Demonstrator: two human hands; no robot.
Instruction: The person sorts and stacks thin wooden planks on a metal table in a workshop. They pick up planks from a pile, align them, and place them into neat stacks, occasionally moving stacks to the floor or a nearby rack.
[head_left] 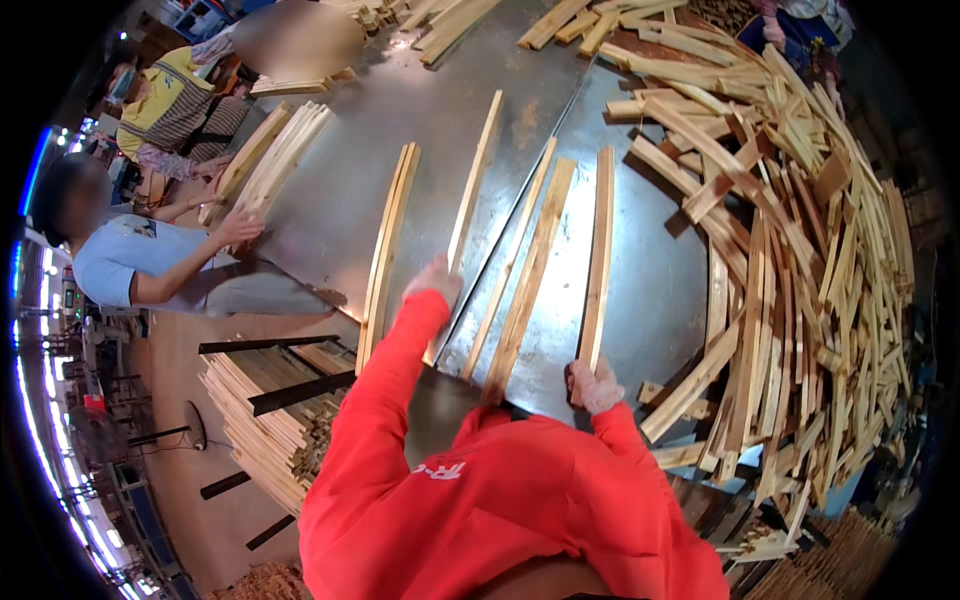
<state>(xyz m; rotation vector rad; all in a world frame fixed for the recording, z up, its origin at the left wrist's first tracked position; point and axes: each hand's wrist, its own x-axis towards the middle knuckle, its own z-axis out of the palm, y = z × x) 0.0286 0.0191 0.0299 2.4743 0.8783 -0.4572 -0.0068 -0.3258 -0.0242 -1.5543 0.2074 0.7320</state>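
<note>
My right hand (596, 387), in a pale glove, is closed round the near end of a wooden strip (599, 255) that points away across the metal table (420, 120). My left hand (434, 280) lies over the lower part of another thin strip (475, 185); motion blurs its fingers, so its grip is unclear. Between my hands lie a narrow strip (512, 255) and a wider board (532, 275), apart from each other. Left of my left arm rests a pair of strips (390, 240) side by side.
A large jumbled heap of wooden strips (790, 260) covers the right side. Stacked strips (255, 410) on black bars stand lower left. A person in light blue (150, 255) holds strips (285, 155) at the left; a person in yellow (165, 95) is beyond. A seam (520, 215) crosses the table.
</note>
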